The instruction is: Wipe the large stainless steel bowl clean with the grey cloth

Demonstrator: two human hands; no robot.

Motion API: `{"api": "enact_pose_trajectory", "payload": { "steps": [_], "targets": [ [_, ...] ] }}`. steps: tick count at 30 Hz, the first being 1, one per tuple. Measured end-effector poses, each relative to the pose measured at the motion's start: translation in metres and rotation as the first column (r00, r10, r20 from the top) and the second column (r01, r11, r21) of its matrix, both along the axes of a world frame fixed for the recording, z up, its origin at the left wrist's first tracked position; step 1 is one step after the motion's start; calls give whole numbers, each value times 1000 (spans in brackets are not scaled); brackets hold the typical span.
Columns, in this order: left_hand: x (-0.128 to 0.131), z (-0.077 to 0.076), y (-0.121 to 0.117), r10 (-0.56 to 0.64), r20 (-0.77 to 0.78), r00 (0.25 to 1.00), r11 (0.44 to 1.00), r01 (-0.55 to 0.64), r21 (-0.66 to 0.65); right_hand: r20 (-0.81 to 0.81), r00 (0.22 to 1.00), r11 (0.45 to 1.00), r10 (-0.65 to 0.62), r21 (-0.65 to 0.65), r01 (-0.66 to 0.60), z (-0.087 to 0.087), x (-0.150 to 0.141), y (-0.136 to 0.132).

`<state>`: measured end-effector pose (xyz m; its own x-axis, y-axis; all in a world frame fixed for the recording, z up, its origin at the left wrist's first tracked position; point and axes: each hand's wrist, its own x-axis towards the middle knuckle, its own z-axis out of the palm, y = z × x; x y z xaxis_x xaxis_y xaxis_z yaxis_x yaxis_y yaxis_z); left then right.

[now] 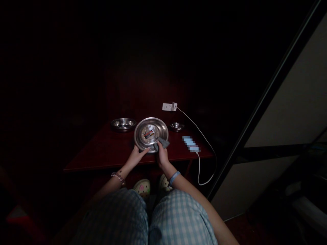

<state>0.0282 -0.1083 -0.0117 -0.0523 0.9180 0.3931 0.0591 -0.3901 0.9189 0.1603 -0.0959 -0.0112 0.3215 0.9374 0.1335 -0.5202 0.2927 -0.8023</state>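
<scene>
A round stainless steel basin point(162, 129) with a printed label in its middle is tilted up toward me above the front of a dark red table. My left hand point(140, 153) grips its lower left rim, thumb on the inside and the other fingers hidden behind. At the lower right rim, my right hand point(161, 154) is closed on a grey cloth point(164, 142), which lies against the inside of the basin. To the left on the table is another steel basin point(123, 125); a small steel bowl point(177, 127) stands to the right.
The red table point(94, 154) reaches back to a dark wall. A white socket strip point(167, 107) holds a charger, whose white cable point(201, 132) loops to a blurred phone point(191, 144) at the table's right. My knees are below the front edge.
</scene>
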Motion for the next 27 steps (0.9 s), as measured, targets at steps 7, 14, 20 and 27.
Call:
{"api": "enact_pose_trajectory", "payload": {
  "steps": [7, 14, 20, 27],
  "targets": [
    [-5, 0, 6, 10, 12, 1000, 999, -10, -36, 30, 1000, 1000, 8, -23, -7, 1, 1, 0],
    [-7, 0, 7, 35, 46, 998, 999, -35, -8, 3, 1000, 1000, 0, -9, 0, 1, 2, -1],
    [-7, 3, 4, 163, 173, 971, 985, -171, 36, 0, 1000, 1000, -19, -5, 19, 5, 0, -5],
    [-8, 6, 1, 136, 149, 979, 988, -145, 52, 33, 998, 999, -48, 9, 47, 7, -1, -7]
  ]
}}
